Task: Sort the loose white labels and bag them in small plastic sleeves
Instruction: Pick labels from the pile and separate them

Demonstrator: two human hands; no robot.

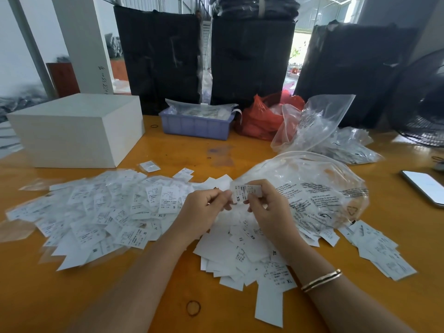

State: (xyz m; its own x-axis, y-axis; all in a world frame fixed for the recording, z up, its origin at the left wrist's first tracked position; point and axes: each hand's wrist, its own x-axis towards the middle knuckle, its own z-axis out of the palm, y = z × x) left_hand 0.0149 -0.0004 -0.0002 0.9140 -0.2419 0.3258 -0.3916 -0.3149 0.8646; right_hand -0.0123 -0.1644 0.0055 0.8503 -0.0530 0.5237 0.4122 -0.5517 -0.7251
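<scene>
Over the middle of the wooden table (168,296), both my hands hold one white label marked XS (245,192). My left hand (204,210) pinches its left edge and my right hand (269,205) pinches its right side; a thin clear sleeve around it is hard to make out. A wide heap of labels in small sleeves (103,212) spreads to the left. Loose white labels (245,258) lie piled under my hands. A smaller group of labels (382,251) lies at the right.
A large clear printed plastic bag (312,188) lies just right of my hands, another (312,123) behind it. A white box (77,131), a blue tray (197,126), a red bag (262,116), a phone (425,186), a fan (425,111) and black bundles (252,58) ring the table.
</scene>
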